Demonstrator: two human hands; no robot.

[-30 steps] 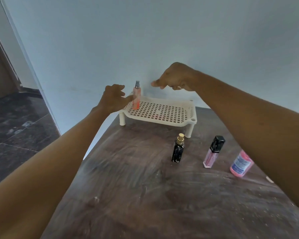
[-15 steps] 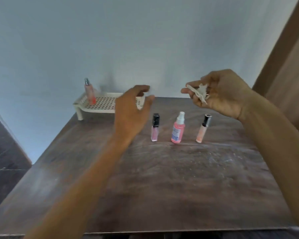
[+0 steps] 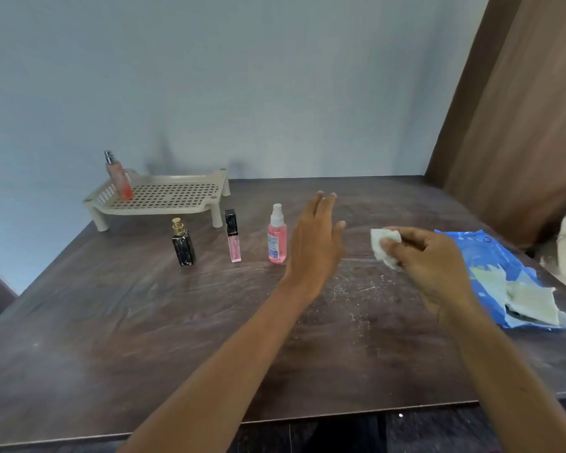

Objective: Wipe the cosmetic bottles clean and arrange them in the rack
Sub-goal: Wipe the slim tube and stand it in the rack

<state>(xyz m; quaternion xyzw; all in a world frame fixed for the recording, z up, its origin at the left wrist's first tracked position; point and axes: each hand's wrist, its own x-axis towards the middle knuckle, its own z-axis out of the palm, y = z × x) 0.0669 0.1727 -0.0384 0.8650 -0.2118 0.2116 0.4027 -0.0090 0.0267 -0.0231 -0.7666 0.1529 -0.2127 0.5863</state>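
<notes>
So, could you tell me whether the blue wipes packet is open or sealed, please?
Open. The blue wipes packet lies flat on the table with pale wipes spilling from its near end.

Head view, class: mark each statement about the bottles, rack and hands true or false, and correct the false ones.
1. One bottle stands on the rack. True: the orange bottle stands at its left end.
2. The right hand holds a wipe. True.
3. The left hand grips the pink spray bottle. False: it is open and holds nothing, beside that bottle.
4. The black bottle lies on its side. False: it stands upright on the table.
5. A blue pack lies on the table to the right. True.
</notes>
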